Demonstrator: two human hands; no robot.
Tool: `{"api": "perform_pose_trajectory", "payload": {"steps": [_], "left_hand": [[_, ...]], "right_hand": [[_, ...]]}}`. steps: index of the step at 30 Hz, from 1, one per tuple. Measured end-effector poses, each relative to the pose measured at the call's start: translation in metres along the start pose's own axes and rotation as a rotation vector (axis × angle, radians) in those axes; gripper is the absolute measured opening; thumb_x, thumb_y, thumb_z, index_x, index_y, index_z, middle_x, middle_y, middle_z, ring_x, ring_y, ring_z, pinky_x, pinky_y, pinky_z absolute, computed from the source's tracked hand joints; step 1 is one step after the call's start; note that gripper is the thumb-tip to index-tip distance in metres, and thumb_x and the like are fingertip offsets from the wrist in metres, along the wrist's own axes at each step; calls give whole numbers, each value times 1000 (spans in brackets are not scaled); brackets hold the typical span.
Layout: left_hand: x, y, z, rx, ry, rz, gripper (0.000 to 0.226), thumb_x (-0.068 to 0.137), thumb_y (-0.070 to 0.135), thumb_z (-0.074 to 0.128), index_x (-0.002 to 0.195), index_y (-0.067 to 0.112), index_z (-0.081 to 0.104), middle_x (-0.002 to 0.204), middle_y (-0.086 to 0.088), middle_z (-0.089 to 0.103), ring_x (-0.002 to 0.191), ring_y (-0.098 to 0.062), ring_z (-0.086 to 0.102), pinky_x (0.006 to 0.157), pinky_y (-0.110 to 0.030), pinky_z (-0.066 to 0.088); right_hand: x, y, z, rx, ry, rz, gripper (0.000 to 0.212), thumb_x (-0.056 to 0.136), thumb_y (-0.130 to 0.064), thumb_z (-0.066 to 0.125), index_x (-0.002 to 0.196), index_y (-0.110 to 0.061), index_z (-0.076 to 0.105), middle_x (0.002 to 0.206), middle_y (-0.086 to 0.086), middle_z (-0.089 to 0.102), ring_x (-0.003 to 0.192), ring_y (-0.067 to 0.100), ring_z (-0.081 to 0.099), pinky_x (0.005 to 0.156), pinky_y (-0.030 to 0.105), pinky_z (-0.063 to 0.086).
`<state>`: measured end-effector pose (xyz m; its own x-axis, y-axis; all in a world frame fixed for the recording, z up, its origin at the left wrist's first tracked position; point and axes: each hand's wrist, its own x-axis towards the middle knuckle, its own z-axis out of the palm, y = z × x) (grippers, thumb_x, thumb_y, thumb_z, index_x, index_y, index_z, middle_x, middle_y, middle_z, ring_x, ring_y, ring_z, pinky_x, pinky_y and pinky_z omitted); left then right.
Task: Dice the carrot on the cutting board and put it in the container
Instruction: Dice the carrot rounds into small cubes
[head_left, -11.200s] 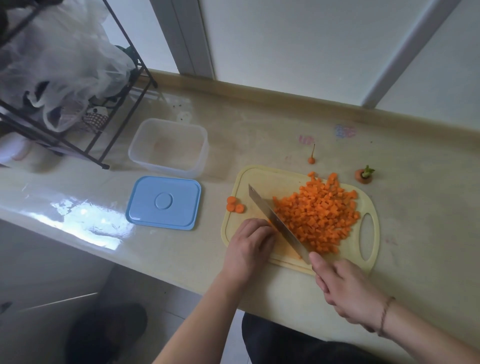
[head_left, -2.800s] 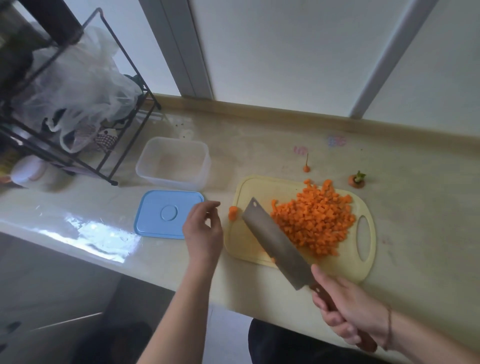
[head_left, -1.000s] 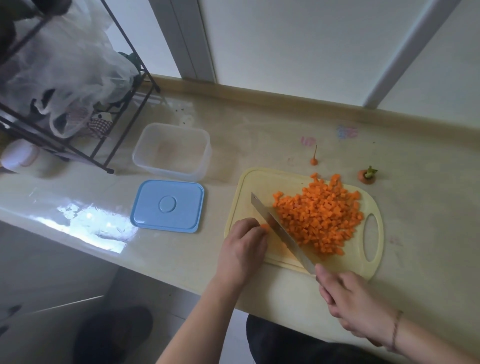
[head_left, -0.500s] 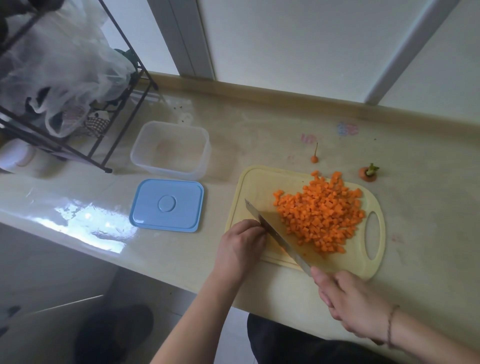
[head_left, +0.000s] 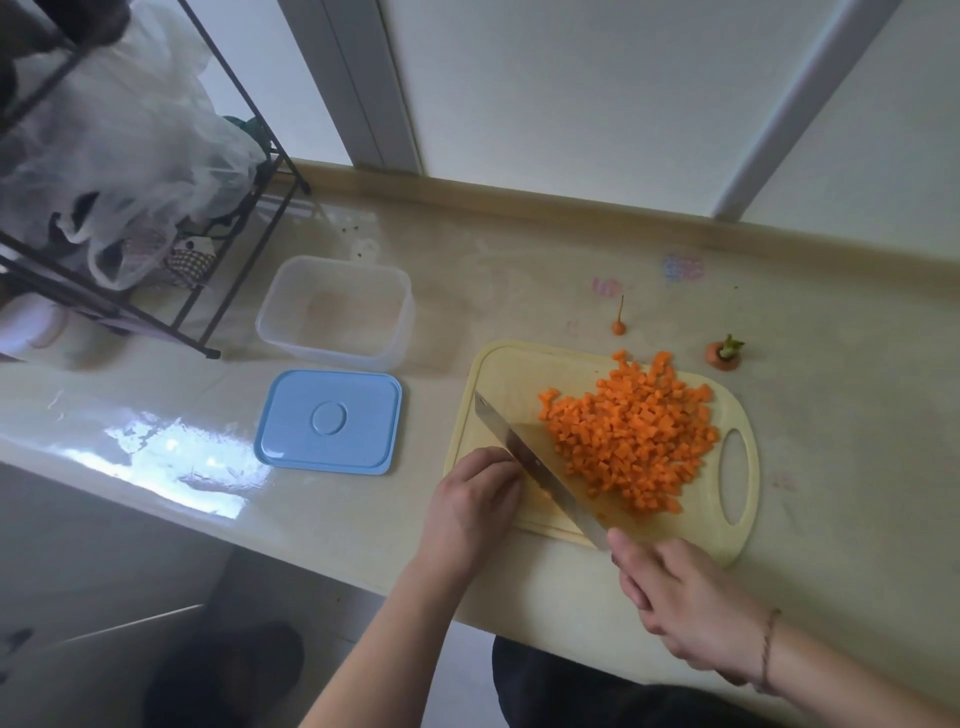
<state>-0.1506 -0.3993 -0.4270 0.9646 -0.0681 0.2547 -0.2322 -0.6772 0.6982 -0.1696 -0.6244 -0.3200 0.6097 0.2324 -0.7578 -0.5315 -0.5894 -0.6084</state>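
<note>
- Right hand (head_left: 685, 605) grips the handle of a cleaver (head_left: 535, 467), fingers wrapped round it; the handle itself is hidden under the hand.
- Cleaver blade runs from the right hand up and leftward across the yellow cutting board (head_left: 519, 369), its edge down on the board.
- Left hand (head_left: 475, 501) sits curled on the near-left corner of the board, knuckles against the left face of the blade; what the fingers hold, if anything, can't be told, as they hide it.
- Diced carrot pile (head_left: 631, 434) lies on the board just right of the blade, above the right hand and to the right of the left hand.
- Clear plastic container (head_left: 335, 312) stands on the counter (head_left: 857, 415) well up and left of the left hand, with no carrot in it.
- Blue lid (head_left: 330, 421) lies flat left of the left hand, between that hand and the container, just beside the board.
- Carrot top (head_left: 722, 354) with green stub and thin carrot tip (head_left: 618, 325) lie on the counter beyond the board.
- Black wire rack (head_left: 218, 312) with a white plastic bag (head_left: 130, 150) stands far left.
</note>
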Motion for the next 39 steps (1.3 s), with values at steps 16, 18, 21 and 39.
{"api": "perform_pose_trajectory", "payload": {"steps": [16,18,21,39], "left_hand": [[30,-11,-15,41,-283,36,36,78,21,78,113,14,72,119,-2,63,91,-19,66,79,-29,55],[35,-12,-15,26,-315,84,26,83,23,71,107,15,74,117,-2,64,85,-18,66,75,-28,55],[38,-13,-15,45,-331,110,17,85,22,69,98,15,77,107,-3,66,78,-20,66,70,-31,57],[42,-7,-7,70,-196,-94,43,80,39,75,112,11,74,94,-3,67,82,-24,65,73,-35,57]], "right_hand": [[-22,21,-26,-6,139,-33,53,82,-64,43,57,-17,42,44,-5,32,41,12,26,38,17,23],[-23,23,-24,114,131,55,53,77,-67,43,60,-16,42,50,1,27,42,14,19,38,17,16],[-22,27,-25,142,111,80,55,76,-68,43,63,-15,42,52,2,25,43,13,17,40,16,14],[-14,10,-4,125,129,43,58,70,-76,38,59,-19,43,46,-2,34,38,14,24,37,16,19]]}}
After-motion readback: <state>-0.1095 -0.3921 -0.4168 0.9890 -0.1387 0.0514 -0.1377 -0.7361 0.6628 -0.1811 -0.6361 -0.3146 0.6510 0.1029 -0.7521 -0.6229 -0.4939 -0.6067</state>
